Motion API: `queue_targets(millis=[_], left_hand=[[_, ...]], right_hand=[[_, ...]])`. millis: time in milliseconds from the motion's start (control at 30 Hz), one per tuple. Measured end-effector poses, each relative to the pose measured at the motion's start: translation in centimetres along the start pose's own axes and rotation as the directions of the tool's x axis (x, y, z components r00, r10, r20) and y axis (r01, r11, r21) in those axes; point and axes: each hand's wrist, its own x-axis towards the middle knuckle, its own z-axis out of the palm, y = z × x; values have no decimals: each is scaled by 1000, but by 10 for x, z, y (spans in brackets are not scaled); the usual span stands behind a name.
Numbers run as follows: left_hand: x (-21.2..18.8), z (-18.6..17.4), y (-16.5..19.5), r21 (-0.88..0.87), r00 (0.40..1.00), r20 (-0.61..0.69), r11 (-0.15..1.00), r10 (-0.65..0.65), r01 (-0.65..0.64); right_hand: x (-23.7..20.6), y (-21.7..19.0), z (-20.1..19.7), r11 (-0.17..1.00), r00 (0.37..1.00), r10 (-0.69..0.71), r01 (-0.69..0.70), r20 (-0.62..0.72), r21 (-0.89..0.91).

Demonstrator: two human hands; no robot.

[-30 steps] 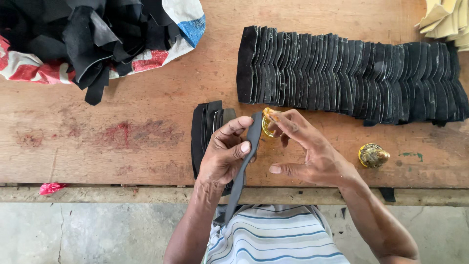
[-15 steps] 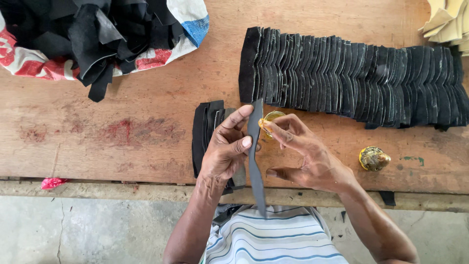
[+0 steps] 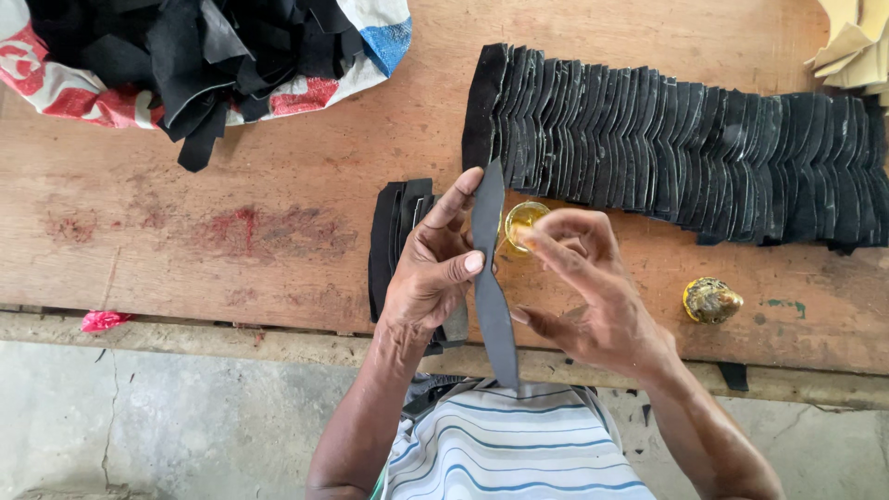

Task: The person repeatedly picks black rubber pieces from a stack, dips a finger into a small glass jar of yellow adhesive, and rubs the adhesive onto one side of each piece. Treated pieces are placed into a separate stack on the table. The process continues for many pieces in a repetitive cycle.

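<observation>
The strip [image 3: 491, 287] is long, black, narrow and wavy-edged, pinched upright by the left hand [image 3: 431, 268]; the right hand [image 3: 593, 296] is spread beside it.

Left hand [image 3: 431, 268] pinching, right hand [image 3: 593, 296] open-fingered

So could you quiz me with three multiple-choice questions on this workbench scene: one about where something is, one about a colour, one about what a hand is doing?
1. Where does the long row of overlapped black pieces lie?
A. on the floor
B. across the far right of the wooden bench
C. in the bag

2. What colour is the strip being held?
A. black
B. yellow
C. red

3. How does the left hand have the strip?
A. pinched upright between thumb and fingers
B. flat under the palm
C. not touching it

Answers:
1. B, the row spans the benchtop.
2. A, it is dark like the stacks.
3. A, thumb and fingers clamp it.
</observation>
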Motion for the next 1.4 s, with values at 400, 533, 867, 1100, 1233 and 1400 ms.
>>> queue_targets(millis=[400,533,867,1100,1233,1400], left_hand=[[0,-2,-2,1,1000,0,1000,13,-13],[-4,-3,-3,-75,999,38,997,-19,22],[-10,-5,-2,-89,996,75,994,-53,60],[-13,-11,-6,-105,991,91,989,-95,104],[-15,-13,-8,-119,985,124,984,-119,134],[-13,-14,-8,-148,995,72,986,-70,80]], right_hand=[[3,0,10,998,996,-17,23,86,-65],[5,7,10,915,995,76,-47,58,-402],[19,16,18,842,998,-15,-19,-59,-539],[29,26,12,892,996,7,-47,-90,-449],[31,25,11,899,993,66,-102,-97,-426],[19,12,15,959,998,-65,55,-25,-278]])
